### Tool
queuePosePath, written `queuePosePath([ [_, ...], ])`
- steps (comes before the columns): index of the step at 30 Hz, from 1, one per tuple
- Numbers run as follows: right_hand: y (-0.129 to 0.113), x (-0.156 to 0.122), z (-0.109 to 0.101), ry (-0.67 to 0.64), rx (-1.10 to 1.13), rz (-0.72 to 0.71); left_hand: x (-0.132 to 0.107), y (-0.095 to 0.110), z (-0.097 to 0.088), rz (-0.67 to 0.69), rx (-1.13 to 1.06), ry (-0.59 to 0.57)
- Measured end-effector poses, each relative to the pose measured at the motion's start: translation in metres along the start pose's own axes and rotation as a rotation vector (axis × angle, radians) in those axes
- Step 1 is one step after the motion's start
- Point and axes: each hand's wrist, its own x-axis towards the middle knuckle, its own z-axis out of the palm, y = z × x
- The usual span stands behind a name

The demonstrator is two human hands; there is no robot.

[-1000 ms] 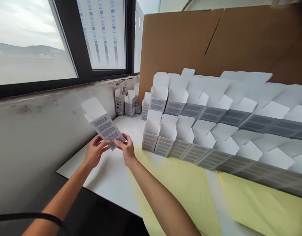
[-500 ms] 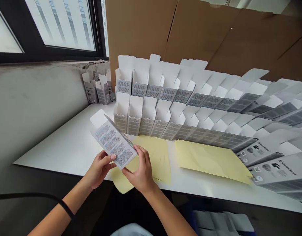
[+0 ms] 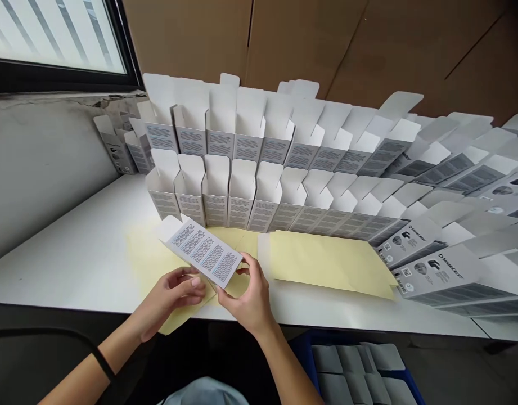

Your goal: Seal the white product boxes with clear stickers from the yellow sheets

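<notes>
A printed white cardboard box [image 3: 207, 251] is tilted above the table's front part, its flap end up and to the left. My right hand [image 3: 248, 295] grips the lower right end of it between thumb and fingers. Just below the box, my left hand [image 3: 174, 295] has its fingers loosely curled and apart, with nothing visible in them. Beneath both hands lie yellow paper sheets [image 3: 147, 264]. To the right is a folded yellow sheet or stack [image 3: 326, 264]. Behind stands a front row of open boxes [image 3: 242, 205], flaps raised.
A second row of open boxes [image 3: 220, 138] stands farther back, before a brown cardboard panel [image 3: 301, 45]. Printed boxes [image 3: 453, 267] fill the right side. Below the table edge, a blue crate [image 3: 303, 354] holds several grey-white packets. A dark cable [image 3: 73, 336] crosses at lower left.
The view has shifted to the right. My left hand has let go of the box and sits below it. The box has tipped flatter in my right hand.
</notes>
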Motion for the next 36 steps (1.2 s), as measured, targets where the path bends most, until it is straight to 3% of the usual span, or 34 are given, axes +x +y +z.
queuePosePath([
  [3,0.013,0.008,-0.01,-0.064,0.005,0.068,-0.004,-0.001,0.001,-0.122,0.15,-0.128],
  [7,0.025,0.012,-0.013,-0.125,-0.023,0.143,-0.008,0.004,0.017,-0.122,0.275,-0.323],
  [10,0.027,0.005,-0.02,-0.12,-0.033,0.127,-0.006,0.014,0.044,-0.059,0.309,-0.454],
  [13,0.027,-0.011,-0.04,0.055,-0.052,0.08,0.002,0.022,0.083,0.052,0.34,-0.54],
  [16,0.035,-0.031,-0.07,0.385,-0.173,0.155,0.019,0.019,0.126,0.326,0.467,-0.479],
  [18,0.045,-0.041,-0.091,0.54,-0.263,0.342,0.04,0.013,0.153,0.666,0.682,-0.459],
  [20,0.057,-0.045,-0.109,0.604,-0.28,0.577,0.066,0.003,0.173,1.006,0.873,-0.394],
  [22,0.067,-0.045,-0.123,0.615,-0.199,0.768,0.092,-0.007,0.184,1.153,1.097,-0.334],
  [24,0.076,-0.041,-0.13,0.628,-0.047,0.867,0.112,-0.017,0.188,1.206,1.236,-0.345],
  [27,0.083,-0.036,-0.135,0.705,0.171,0.862,0.124,-0.027,0.183,1.286,1.29,-0.353],
  [31,0.087,-0.031,-0.143,0.823,0.356,0.783,0.122,-0.03,0.173,1.422,1.239,-0.337],
  [36,0.088,-0.022,-0.157,0.976,0.386,0.741,0.116,-0.028,0.17,1.441,1.142,-0.321],
])
